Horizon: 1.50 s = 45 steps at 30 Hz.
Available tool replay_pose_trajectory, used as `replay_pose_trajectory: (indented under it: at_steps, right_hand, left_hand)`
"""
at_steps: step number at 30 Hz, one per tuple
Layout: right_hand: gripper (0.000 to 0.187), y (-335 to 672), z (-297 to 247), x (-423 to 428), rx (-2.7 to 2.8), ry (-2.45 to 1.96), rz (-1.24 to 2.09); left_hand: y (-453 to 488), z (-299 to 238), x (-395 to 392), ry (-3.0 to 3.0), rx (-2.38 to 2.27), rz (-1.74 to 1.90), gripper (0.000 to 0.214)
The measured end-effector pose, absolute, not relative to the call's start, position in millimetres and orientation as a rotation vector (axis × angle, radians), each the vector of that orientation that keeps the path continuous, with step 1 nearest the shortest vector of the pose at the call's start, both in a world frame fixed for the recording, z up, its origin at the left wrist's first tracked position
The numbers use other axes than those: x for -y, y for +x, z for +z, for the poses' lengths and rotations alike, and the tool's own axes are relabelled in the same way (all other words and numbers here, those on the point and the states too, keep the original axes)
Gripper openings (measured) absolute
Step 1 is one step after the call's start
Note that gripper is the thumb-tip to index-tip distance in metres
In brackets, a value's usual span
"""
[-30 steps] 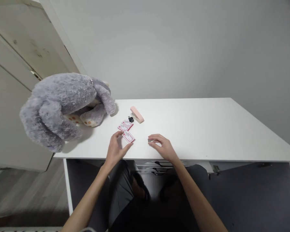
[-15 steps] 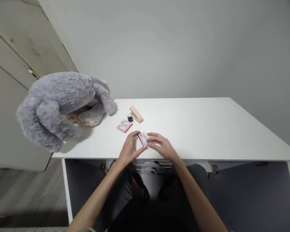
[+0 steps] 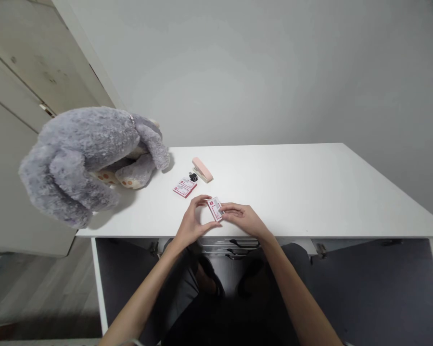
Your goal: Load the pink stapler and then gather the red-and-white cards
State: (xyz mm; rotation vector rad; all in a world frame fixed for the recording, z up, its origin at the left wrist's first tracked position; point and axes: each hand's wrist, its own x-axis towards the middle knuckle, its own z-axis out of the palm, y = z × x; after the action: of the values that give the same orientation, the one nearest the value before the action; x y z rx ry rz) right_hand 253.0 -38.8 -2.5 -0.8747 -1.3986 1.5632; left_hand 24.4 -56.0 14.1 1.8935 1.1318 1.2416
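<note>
A small red-and-white staple box (image 3: 214,205) is at the front of the white desk, its printed face up and slightly slanted. My left hand (image 3: 194,222) holds it from the left, index finger at its far end and thumb at its near end. From the right, the fingers of my right hand (image 3: 243,218) are drawn together and pinch at the box's right side. A greyish patch shows by those fingertips, too small to make out. Beyond my left hand lie more red-and-white staple boxes (image 3: 184,188), a small black staple remover (image 3: 193,177) and a pink stapler (image 3: 202,170).
A large grey plush toy (image 3: 90,154) slumps over the desk's left end. The white desktop (image 3: 303,192) stretches to the right, against a grey wall (image 3: 238,77). Below the front edge are drawer handles (image 3: 238,242) and my legs.
My right hand's fingers, more spread before, have come together at the box's right side. The box is tilted a little more. The view has shifted slightly.
</note>
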Motion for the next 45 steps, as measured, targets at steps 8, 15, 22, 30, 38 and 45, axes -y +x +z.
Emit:
replay_pose_trajectory:
  at_steps: [8, 15, 22, 30, 38, 45]
  right_hand:
    - [0.039, 249.8, 4.9, 43.9, 1.489, -0.859, 1.533]
    - [0.037, 250.2, 7.8, 44.7, 1.501, -0.843, 1.521]
    - [0.034, 248.1, 1.4, 43.4, 1.434, -0.822, 1.45]
    - [0.033, 248.0, -3.3, 42.1, 1.393, -0.841, 1.434]
    - [0.033, 247.7, -6.7, 41.0, 1.345, -0.835, 1.434]
    - [0.033, 248.0, -10.2, 38.3, 1.314, -0.85, 1.388]
  left_hand:
    - [13.1, 15.1, 48.5, 1.471, -0.907, 1.088, 0.051]
    - [11.1, 12.0, 44.7, 1.392, -0.929, 1.187, 0.051]
    - [9.4, 7.7, 41.1, 1.273, -1.025, 1.323, 0.05]
    - [11.1, 9.3, 41.7, 1.245, -1.099, 1.395, 0.045]
    - [14.2, 14.0, 44.1, 1.259, -1.225, 1.39, 0.051]
    - [16.7, 17.0, 45.6, 1.342, -1.22, 1.375, 0.047]
